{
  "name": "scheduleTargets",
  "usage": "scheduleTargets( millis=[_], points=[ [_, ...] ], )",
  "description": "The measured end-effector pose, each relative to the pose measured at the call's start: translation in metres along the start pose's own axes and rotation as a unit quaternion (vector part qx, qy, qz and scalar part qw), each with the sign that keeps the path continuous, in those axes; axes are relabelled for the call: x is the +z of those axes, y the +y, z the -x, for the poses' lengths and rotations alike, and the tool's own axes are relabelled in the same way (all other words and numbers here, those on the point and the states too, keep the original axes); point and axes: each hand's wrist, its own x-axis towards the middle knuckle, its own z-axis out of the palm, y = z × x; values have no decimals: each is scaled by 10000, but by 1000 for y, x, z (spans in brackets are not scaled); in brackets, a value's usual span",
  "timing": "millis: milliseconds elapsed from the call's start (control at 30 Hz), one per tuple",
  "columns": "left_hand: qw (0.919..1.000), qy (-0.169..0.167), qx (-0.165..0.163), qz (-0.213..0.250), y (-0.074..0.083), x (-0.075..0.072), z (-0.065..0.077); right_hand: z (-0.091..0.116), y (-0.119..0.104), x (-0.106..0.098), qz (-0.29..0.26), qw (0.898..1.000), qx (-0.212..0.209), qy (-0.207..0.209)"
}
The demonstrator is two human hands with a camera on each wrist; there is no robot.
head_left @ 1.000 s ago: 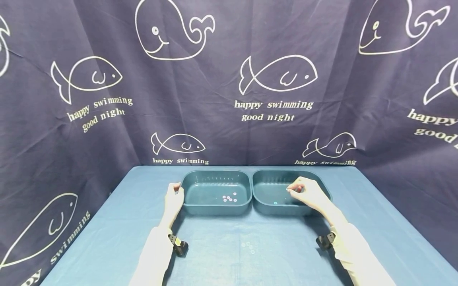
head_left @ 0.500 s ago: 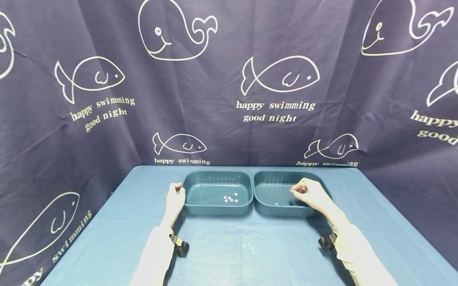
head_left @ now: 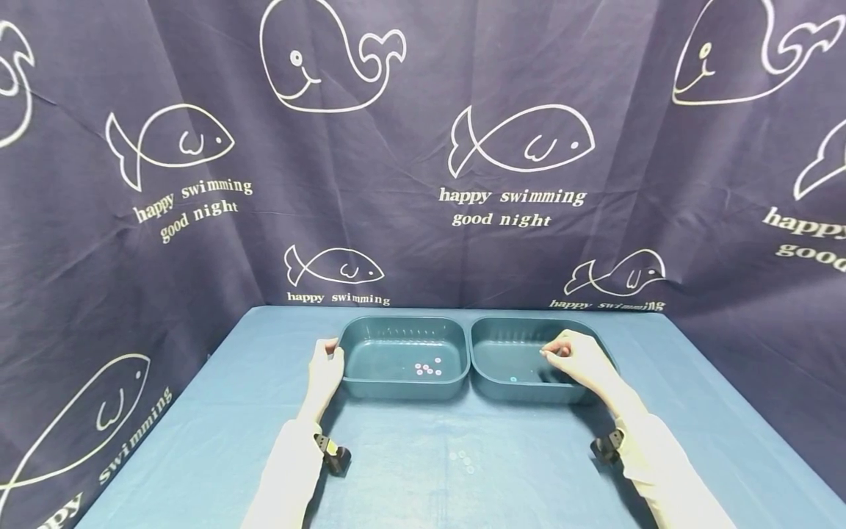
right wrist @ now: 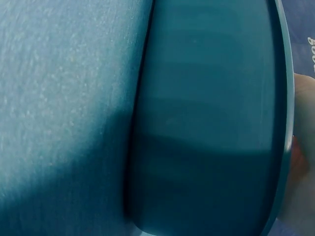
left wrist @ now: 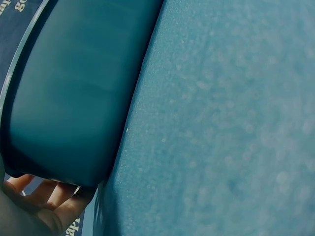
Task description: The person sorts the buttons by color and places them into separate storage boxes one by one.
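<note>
In the head view my left hand (head_left: 325, 373) grips the left end of the left dark teal bin (head_left: 403, 389). The left wrist view shows its fingers (left wrist: 59, 200) curled against the end wall of that bin. Several small pinkish discs (head_left: 426, 367), like buttons, lie on the bin floor. My right hand (head_left: 577, 358) is over the right teal bin (head_left: 489, 383), thumb and forefinger pinching a tiny pale piece (head_left: 543, 352), too small to make out. A small blue-green disc (head_left: 513, 379) lies in this bin near its front wall. In the right wrist view the bin wall mostly hides this hand.
The two bins stand side by side at the back of the blue cloth-covered table (head_left: 396, 455). In front of them, several faint clear discs (head_left: 463, 461) lie on the cloth. A dark curtain (head_left: 423, 162) with white fish drawings hangs behind and at the sides.
My right hand has shifted slightly to the right over the right bin, still pinching. The left hand keeps its grip on the left bin. The whole head view has drifted a little.
</note>
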Motion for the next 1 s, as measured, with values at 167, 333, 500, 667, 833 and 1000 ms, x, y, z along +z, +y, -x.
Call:
scheduleTargets(
  millis=[167, 333, 500, 667, 833, 1000],
  points=[
    [10000, -13, -34, 42, 0, 0, 0, -1, 1, 0, 34, 10000, 79, -5],
    [10000, -15, 4, 77, 2, 0, 1, 0, 2, 0, 67, 9999, 140, -9],
    [9999, 4, 75, 114, 2, -1, 1, 1, 2, 0, 66, 9999, 83, 69],
    [9999, 8, 61, 100, 1, 0, 1, 3, -4, -1, -36, 9999, -21, 128],
    [9999, 0, -3, 136, 1, 0, 1, 4, -16, -3, -180, 9995, -159, 226],
    [9999, -24, -15, 117, -1, 1, 0, 6, -31, -5, -232, 9987, -326, 300]
  ],
)
